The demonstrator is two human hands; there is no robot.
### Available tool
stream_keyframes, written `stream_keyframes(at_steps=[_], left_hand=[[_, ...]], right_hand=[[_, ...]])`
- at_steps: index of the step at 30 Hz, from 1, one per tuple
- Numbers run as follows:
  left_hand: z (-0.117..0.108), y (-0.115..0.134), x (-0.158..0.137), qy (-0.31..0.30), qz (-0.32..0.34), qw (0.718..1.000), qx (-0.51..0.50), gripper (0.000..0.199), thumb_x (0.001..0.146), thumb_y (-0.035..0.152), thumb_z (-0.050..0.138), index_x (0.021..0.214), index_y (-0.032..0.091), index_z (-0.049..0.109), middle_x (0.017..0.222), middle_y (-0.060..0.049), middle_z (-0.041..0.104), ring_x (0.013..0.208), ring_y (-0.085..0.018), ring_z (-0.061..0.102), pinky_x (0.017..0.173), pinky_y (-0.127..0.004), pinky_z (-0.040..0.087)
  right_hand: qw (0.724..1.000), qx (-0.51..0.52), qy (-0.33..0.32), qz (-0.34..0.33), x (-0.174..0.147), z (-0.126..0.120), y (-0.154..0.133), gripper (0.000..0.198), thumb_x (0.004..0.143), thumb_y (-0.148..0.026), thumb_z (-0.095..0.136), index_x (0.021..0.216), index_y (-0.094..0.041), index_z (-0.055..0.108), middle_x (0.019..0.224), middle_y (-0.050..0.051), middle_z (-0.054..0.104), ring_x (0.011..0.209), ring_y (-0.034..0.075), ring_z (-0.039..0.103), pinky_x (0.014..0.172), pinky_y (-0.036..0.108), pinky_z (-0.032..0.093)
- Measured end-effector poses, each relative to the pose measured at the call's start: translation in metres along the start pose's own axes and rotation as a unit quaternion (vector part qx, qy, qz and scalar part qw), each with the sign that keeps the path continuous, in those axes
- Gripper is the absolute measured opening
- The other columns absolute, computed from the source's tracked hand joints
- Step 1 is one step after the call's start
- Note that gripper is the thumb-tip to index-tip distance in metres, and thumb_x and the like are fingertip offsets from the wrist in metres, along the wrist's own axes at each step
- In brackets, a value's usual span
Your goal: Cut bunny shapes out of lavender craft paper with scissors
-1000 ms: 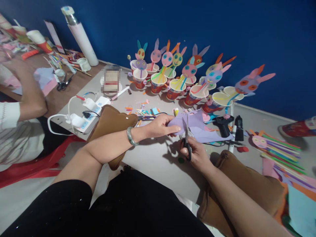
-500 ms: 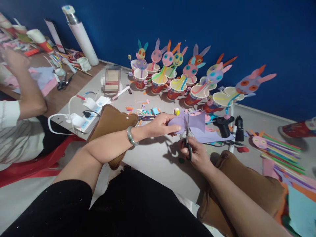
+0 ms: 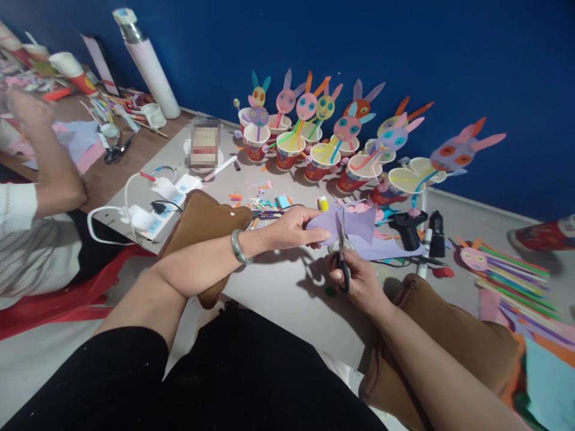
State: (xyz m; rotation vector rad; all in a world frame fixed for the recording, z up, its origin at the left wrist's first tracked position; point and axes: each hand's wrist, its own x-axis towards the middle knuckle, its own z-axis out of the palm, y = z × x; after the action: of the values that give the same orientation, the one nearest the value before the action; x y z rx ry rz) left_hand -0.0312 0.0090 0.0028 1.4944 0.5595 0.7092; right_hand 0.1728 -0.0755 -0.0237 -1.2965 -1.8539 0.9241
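Between thumb and fingers, my left hand point(image 3: 300, 228) pinches a sheet of purple paper point(image 3: 363, 224) by its rounded left part. My right hand point(image 3: 357, 278) grips a pair of scissors point(image 3: 342, 260) by the dark handles. Their blades point away from me and straddle the paper, slightly apart, just right of my left fingertips. More purple paper point(image 3: 390, 248) lies on the table under and behind the held sheet. A dark glue gun point(image 3: 408, 228) stands to the right of it. Part of my right fingers is hidden behind the handles.
Several paper cups point(image 3: 290, 152) with rabbit-faced decorations line the blue wall. Brown cushions point(image 3: 202, 221) point(image 3: 442, 341) lie at both sides. A power strip point(image 3: 173, 206) with plugs sits left; coloured strips point(image 3: 516, 275) lie right. Another person's arm point(image 3: 56, 152) is at the far left.
The scissor blades have opened slightly on the purple paper. Both hands stay in nearly the same place, and the view has shifted very little.
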Motion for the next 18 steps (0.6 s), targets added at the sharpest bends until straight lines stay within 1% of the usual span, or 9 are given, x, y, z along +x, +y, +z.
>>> stream_keyframes(at_steps=[5,8,14,18], left_hand=[[0.0007,0.0018,0.0002,0.002,-0.007,1.0,0.0,0.018,0.081,0.026,0.063,0.071,0.014,0.056,0.062,0.001,0.062,0.056,-0.005,0.058,0.053,-0.017,0.043],[0.0006,0.0043,0.0,0.009,-0.011,1.0,0.004,0.017,0.081,0.025,0.062,0.069,0.014,0.056,0.06,0.001,0.061,0.055,-0.005,0.057,0.052,-0.017,0.042],[0.0006,0.0015,-0.0001,0.008,0.008,1.0,0.012,0.018,0.081,0.027,0.062,0.07,0.014,0.057,0.062,0.0,0.061,0.056,-0.006,0.056,0.053,-0.018,0.043],[0.0011,0.0,0.0002,0.008,0.014,1.0,0.018,0.017,0.08,0.025,0.062,0.068,0.014,0.056,0.061,0.001,0.061,0.057,-0.006,0.055,0.054,-0.018,0.043]], right_hand=[[1.0,0.006,0.001,0.004,-0.0006,-0.0001,0.0002,0.056,0.081,-0.074,0.06,0.062,-0.022,0.055,0.061,0.003,0.056,0.064,0.02,0.052,0.061,0.034,0.041],[1.0,0.002,0.002,-0.001,-0.0004,0.0003,-0.0005,0.055,0.082,-0.072,0.06,0.061,-0.022,0.054,0.059,0.003,0.056,0.063,0.02,0.052,0.062,0.034,0.041],[1.0,-0.006,-0.005,-0.02,0.0012,0.0003,-0.0018,0.06,0.081,-0.078,0.055,0.062,-0.022,0.055,0.059,0.003,0.057,0.062,0.019,0.051,0.063,0.035,0.039],[1.0,-0.011,-0.009,-0.021,0.0019,0.0004,-0.0022,0.063,0.079,-0.082,0.053,0.062,-0.021,0.054,0.06,0.003,0.059,0.062,0.02,0.052,0.064,0.035,0.039]])
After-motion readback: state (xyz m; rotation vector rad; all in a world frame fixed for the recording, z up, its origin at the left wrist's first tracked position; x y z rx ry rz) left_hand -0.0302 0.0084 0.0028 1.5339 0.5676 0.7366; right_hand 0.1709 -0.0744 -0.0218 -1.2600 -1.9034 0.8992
